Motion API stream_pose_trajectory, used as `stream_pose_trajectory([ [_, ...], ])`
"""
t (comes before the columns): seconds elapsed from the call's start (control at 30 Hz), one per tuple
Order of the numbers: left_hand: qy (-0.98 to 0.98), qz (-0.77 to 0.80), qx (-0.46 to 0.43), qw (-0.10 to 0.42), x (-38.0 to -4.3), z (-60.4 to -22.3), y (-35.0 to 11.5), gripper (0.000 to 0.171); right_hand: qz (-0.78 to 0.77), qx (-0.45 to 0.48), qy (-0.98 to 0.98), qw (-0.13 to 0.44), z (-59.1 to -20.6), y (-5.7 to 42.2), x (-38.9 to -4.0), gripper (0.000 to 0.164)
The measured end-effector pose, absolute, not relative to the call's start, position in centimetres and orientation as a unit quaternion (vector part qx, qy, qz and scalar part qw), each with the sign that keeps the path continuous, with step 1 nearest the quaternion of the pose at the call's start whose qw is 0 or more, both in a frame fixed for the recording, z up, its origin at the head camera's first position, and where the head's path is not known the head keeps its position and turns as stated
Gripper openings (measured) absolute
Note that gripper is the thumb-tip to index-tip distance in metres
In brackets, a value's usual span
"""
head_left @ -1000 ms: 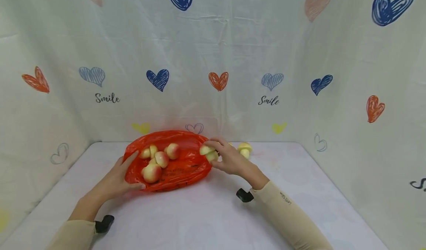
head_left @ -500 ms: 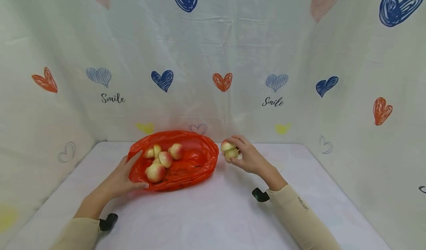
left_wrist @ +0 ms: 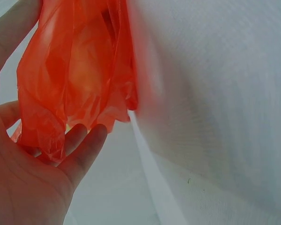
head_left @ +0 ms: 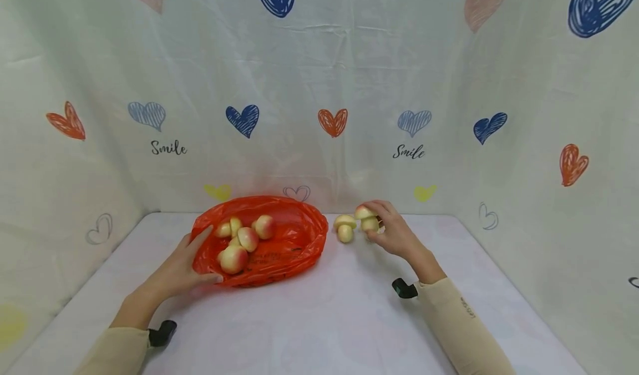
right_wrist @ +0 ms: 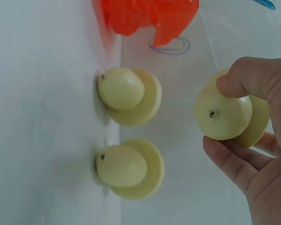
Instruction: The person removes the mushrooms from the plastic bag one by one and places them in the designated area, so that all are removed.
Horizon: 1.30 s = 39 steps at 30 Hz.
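In the head view my left hand (head_left: 182, 269) spans the left end of a red plastic bag (head_left: 279, 256), thumb on the near rim and fingers on the far one. Its fingers (left_wrist: 86, 154) curve around the bag's folds in the left wrist view. Several toy mushrooms (head_left: 233, 259) with pink-tinged caps lie inside the bag. My right hand (head_left: 394, 233) grips another mushroom (right_wrist: 222, 115) between thumb and fingers, raised off the table. Two more mushrooms stand upright: one (right_wrist: 122, 90) nearer the bag, the other (right_wrist: 124, 165) farther off and mostly hidden behind my right hand in the head view.
A white-covered table (head_left: 299, 325) carries everything. Behind its far edge hangs a pale curtain (head_left: 289, 158) printed with hearts and "Smile". Similar cloth closes off both sides. A black wrist device (head_left: 404, 289) sits under my right wrist.
My right hand, gripping its mushroom, has moved right from the bag's right rim to beside the standing mushrooms. My left hand keeps its place on the bag; the head view has shifted slightly.
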<state>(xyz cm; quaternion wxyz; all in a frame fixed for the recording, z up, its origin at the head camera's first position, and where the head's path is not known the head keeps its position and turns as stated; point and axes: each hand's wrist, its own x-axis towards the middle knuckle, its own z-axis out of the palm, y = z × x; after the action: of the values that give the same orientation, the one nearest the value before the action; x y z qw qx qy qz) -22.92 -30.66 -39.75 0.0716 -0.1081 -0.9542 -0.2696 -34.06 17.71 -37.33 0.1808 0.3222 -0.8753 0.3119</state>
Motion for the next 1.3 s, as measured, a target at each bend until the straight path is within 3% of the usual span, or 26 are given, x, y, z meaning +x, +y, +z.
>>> stream_pose_trajectory([
  [0.5,-0.952,-0.272,-0.118,0.079,-22.7,-39.7,-30.6,0.113,0.305,0.266,-0.893,0.194,-38.8,21.7,-35.9,0.06],
  [1.3,-0.953,-0.266,-0.119,0.078,-22.9,-39.8,-30.5,0.112,0.323,0.199,-0.915,0.134,-41.5,25.1,-37.6,0.063],
])
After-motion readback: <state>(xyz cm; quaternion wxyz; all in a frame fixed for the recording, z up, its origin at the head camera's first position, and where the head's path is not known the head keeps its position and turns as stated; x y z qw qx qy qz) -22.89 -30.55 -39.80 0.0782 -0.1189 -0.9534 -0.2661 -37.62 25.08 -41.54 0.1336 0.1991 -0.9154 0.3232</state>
